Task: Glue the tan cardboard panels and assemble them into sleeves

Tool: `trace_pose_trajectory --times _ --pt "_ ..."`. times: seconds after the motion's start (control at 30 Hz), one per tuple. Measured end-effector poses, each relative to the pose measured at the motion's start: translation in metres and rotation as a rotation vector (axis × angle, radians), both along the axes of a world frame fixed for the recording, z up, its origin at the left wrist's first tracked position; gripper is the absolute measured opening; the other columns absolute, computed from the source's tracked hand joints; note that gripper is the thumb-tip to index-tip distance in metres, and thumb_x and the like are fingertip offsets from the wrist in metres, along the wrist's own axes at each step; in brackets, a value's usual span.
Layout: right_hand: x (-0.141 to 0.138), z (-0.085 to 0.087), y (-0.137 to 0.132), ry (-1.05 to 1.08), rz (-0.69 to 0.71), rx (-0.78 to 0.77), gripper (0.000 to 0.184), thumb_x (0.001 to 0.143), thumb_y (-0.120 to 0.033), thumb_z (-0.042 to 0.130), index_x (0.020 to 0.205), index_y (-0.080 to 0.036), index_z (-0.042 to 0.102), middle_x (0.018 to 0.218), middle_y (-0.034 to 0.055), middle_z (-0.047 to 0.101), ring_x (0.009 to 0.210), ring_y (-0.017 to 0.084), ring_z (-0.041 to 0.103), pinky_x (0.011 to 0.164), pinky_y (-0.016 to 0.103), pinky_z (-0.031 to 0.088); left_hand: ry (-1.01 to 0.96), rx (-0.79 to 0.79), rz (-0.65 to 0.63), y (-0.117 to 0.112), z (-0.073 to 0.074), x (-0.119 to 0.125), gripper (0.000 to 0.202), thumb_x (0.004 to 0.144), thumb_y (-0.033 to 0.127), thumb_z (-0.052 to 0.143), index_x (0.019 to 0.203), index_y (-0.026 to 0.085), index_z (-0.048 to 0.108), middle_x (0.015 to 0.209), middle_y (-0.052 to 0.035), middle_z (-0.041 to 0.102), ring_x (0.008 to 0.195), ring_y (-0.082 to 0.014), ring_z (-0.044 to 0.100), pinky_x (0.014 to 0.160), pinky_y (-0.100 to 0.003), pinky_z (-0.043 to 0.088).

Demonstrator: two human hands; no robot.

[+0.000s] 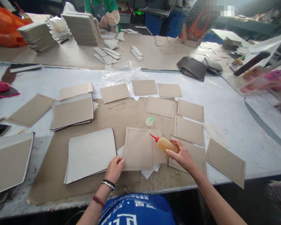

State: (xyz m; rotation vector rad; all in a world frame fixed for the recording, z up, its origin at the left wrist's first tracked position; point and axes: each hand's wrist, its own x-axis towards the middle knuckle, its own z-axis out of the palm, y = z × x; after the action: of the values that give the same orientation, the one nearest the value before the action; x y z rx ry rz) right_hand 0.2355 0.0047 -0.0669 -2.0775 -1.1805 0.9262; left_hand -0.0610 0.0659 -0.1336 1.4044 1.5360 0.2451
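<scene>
In my right hand (184, 156) is a squeeze glue bottle (168, 145) of amber liquid, fingers wrapped round it. Its red nozzle points left, above the right edge of a beige cardboard sheet (138, 150). My left hand (114, 168) pinches that sheet's lower left edge. A line runs along the sheet's borders. Under and beside it lie another beige sheet (159, 150) and some white paper (148, 172). Left of my left hand is a stack of pale grey sheets (91, 154). Beyond the sheet stands a small clear bottle with a green tip (149, 121).
Several beige cards with lined borders, such as one at the right (226, 162), lie around the brown work mat (51, 175). More panels (72, 111) are stacked at left. Two people work across the far table (150, 56), near tall board stacks (81, 29) and dark grey pieces (192, 68).
</scene>
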Motion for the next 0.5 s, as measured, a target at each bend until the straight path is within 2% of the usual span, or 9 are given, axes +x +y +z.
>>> trace_pose_trajectory --times 0.13,0.33,0.5 --pt "0.006 0.001 0.015 -0.076 0.065 0.026 0.043 0.067 -0.036 0.060 0.105 -0.020 0.050 0.102 0.0069 0.057 0.094 0.023 0.056 0.083 0.039 0.044 -0.030 -0.004 0.027 0.000 0.003 0.000 0.027 0.068 0.045 0.039 0.063 0.020 0.047 0.061 -0.0002 0.051 0.064 -0.0184 0.049 0.063 -0.030 0.037" --pt "0.013 0.003 0.028 -0.123 0.111 -0.029 0.042 0.069 -0.037 0.058 0.106 -0.020 0.051 0.099 0.0061 0.058 0.090 0.022 0.057 0.082 0.038 0.044 -0.055 -0.032 0.057 0.001 0.006 0.000 0.028 0.067 0.046 0.040 0.066 0.020 0.048 0.061 0.0009 0.051 0.062 -0.0172 0.048 0.062 -0.029 0.037" --pt "0.015 0.012 0.033 -0.136 0.149 -0.058 0.041 0.069 -0.036 0.057 0.106 -0.019 0.052 0.099 0.0066 0.060 0.088 0.023 0.057 0.081 0.038 0.044 -0.101 -0.058 0.084 0.000 0.005 -0.001 0.028 0.067 0.047 0.041 0.067 0.020 0.049 0.060 0.0020 0.050 0.060 -0.0159 0.047 0.059 -0.028 0.037"
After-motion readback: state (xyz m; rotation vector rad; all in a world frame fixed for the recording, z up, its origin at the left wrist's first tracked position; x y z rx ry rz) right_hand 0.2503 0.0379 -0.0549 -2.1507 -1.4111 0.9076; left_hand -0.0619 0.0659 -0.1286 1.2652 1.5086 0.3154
